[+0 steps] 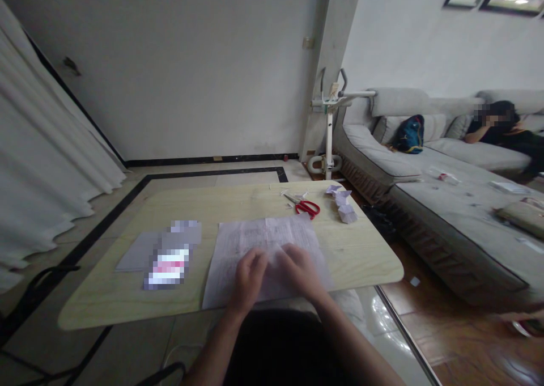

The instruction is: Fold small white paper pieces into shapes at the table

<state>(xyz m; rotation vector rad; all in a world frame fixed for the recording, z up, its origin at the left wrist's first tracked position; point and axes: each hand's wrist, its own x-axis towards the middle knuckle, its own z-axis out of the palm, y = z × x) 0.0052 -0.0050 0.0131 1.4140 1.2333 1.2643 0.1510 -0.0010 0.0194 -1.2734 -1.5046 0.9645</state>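
A printed white sheet of paper (255, 244) lies on the pale wooden table (365, 255) in front of me. My left hand (249, 278) and my right hand (301, 270) rest close together on the sheet's near part, fingers bent and pressing or pinching the paper between them. Whether a fold runs under them is hidden. Red-handled scissors (306, 206) lie beyond the sheet, near the far edge. Small folded paper pieces (343, 203) sit to the right of the scissors.
A flat grey sheet with a blurred item (140, 253) lies on the table's left. A grey sofa (446, 204) stands at right, with a blue bag (408, 134) and a person lying at its far end. A white stand (329, 131) is behind the table. Curtains (38, 165) hang at left.
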